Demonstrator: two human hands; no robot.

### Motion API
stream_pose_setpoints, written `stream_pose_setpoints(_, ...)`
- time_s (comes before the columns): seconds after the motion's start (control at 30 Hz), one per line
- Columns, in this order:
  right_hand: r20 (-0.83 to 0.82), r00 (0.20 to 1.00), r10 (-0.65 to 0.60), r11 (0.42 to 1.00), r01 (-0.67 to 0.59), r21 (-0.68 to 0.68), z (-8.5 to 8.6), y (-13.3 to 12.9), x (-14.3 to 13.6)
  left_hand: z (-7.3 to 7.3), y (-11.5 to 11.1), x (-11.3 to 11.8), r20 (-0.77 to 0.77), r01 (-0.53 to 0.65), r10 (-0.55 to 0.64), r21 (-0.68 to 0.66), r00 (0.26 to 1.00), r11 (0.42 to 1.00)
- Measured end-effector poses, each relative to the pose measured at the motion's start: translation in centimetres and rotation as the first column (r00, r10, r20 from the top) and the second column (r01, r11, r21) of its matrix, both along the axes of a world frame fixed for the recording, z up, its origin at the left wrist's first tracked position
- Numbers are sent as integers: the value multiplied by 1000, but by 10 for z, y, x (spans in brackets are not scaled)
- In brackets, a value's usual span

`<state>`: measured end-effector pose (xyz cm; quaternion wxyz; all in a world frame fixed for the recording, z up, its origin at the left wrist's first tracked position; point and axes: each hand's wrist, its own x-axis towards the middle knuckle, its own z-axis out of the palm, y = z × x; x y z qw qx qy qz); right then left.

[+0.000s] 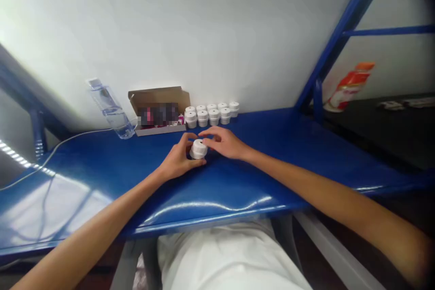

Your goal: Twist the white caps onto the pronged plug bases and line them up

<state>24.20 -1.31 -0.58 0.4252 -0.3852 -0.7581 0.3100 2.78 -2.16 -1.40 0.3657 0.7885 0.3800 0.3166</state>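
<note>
A small white round plastic piece point(199, 147), stepped like a cap with a dark hole in its top, sits on the blue tabletop between my hands. My left hand point(178, 156) curves around its left side, thumb in front and fingers behind. Against its upper right edge rest the bent thumb and fingertips of my right hand point(222, 141). Just beyond, several similar white pieces point(213, 115) stand in two rows.
An open cardboard box point(159, 130) with blurred contents stands at the back. Left of it are a clear water bottle point(115, 115) and a white cable point(68, 139). A red bottle with an orange cap point(350, 86) stands right, beyond a blue metal frame point(335, 47).
</note>
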Motion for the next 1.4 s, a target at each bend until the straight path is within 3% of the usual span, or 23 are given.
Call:
stream_pose_setpoints(0.23,110,988,108,955,-134,266,6,-14,-2,-1,-1,1,97,-13,10,30,995,999)
stream_pose_setpoints(0.47,-55,984,167,985,-164,54,-1,-4,7,9,0,-2,260,-4,17,-51,966,999)
stream_pose_setpoints(0.6,-147,965,219,975,-221,2,0,-3,8,17,2,-7,249,13,19,-126,968,992)
stream_pose_setpoints(0.87,-61,985,162,957,-142,253,4,-9,9,25,1,-8,284,-27,74,-166,956,986)
stream_pose_setpoints(1.1,29,996,87,884,-91,458,6,-14,9,29,-1,-8,330,0,86,-252,940,968)
stream_pose_setpoints(1.4,124,984,125,803,-173,570,6,-15,14,29,-1,-12,314,13,80,-283,946,959)
